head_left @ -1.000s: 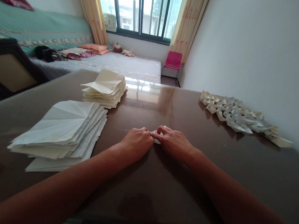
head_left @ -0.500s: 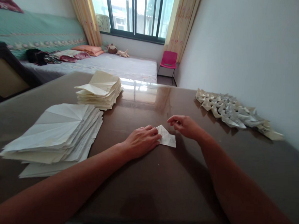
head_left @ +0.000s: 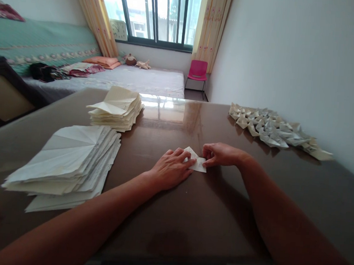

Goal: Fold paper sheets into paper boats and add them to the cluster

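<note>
A small folded paper (head_left: 197, 165) lies on the brown table, with a pointed top and a flat strip along its lower right. My left hand (head_left: 174, 168) rests over its left part, holding it against the table with bent fingers; that part is hidden. At the paper's right edge, my right hand (head_left: 220, 153) has thumb and forefinger closed in a pinch on the strip.
Left of my arm stands a stack of creased white sheets (head_left: 69, 149), with a stack of cream sheets (head_left: 115, 108) behind it. Several folded paper boats (head_left: 265, 126) sit at the back right by the wall. Beyond the table are a bed (head_left: 156, 80) and a pink chair (head_left: 197, 71).
My right hand has come down from above the paper to its right edge and closed on it. The left hand's fingers have shifted slightly right over the paper.
</note>
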Demonstrator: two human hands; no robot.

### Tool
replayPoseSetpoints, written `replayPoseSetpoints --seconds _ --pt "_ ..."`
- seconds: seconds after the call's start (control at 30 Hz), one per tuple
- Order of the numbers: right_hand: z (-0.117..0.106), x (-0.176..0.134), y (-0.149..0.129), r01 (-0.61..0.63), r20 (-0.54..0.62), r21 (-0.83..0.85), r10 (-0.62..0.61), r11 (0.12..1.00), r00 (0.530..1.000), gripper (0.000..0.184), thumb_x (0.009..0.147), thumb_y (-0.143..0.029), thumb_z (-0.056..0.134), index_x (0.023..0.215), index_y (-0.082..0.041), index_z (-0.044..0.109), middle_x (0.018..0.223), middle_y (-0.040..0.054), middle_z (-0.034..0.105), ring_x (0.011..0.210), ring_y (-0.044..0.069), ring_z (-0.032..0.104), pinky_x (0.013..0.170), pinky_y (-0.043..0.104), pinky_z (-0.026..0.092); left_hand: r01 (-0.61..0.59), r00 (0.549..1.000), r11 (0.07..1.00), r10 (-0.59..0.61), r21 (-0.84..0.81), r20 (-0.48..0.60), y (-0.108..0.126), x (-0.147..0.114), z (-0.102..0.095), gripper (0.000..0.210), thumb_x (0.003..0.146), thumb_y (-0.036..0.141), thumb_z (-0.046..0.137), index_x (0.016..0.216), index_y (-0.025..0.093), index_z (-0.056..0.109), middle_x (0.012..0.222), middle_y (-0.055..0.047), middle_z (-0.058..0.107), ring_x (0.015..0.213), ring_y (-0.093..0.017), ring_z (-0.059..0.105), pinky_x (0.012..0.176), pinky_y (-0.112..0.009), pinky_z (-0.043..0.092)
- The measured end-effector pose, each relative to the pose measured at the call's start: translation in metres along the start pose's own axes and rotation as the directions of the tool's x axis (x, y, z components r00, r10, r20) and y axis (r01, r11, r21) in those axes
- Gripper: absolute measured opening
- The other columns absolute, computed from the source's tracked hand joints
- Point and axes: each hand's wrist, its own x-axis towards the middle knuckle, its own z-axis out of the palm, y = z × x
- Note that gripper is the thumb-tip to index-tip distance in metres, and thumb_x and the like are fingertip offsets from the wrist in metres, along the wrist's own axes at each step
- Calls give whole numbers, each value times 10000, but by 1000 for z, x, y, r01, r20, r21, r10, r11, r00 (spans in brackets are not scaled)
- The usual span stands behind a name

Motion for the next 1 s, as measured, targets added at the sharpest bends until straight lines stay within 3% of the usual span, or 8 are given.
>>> replayPoseSetpoints --seconds 0.23,0.43,0.6,0.77,0.9,1.0 --pt "2 2 -3 -3 23 -8 3 1000 1000 251 679 -421 691 783 -196 657 759 10 669 674 143 568 546 218 371 -10 1000 1000 10 -4 -2 -1 0 -2 371 956 415 342 1295 347 475 1182 -42 531 1053 -216 454 836 -349 385" --pt "7 5 -7 72 -45 85 -68 994 997 90 712 -247 615 760 -179 648 713 -6 639 650 119 545 553 205 364 -22 1000 1000 21 17 13 -3 -3 -5 348 960 385 338 1256 323 512 1124 -56 546 1031 -216 463 813 -337 400" --pt "14 10 -7 76 -105 175 -58 982 993 194 686 -190 597 880 -174 602 757 -9 631 663 114 554 566 196 392 -14 1000 1000 14 19 12 -5 -5 -4 356 963 367 333 1271 306 501 1157 -61 541 1032 -219 465 803 -332 418" --pt "18 13 -8 50 -159 153 -26 987 987 221 685 -198 615 902 -177 580 728 -12 636 657 120 564 585 209 412 -10 1000 1000 10 8 -5 0 0 -1 381 955 417 336 1308 345 459 1193 -48 522 1037 -230 457 802 -345 428" --pt "10 7 -8 95 -128 176 -73 980 989 153 728 -259 605 850 -166 611 762 10 657 674 128 577 594 221 424 10 1000 1000 -10 10 6 3 2 -1 375 953 417 341 1300 350 465 1170 -53 521 1028 -230 450 800 -345 425" --pt "4 3 -4 130 -48 300 -121 945 991 181 759 -298 582 869 -160 621 783 18 679 711 138 601 631 233 454 13 1000 1000 -13 12 11 4 2 -2 372 955 415 339 1300 350 461 1172 -54 517 1033 -229 446 803 -346 421"
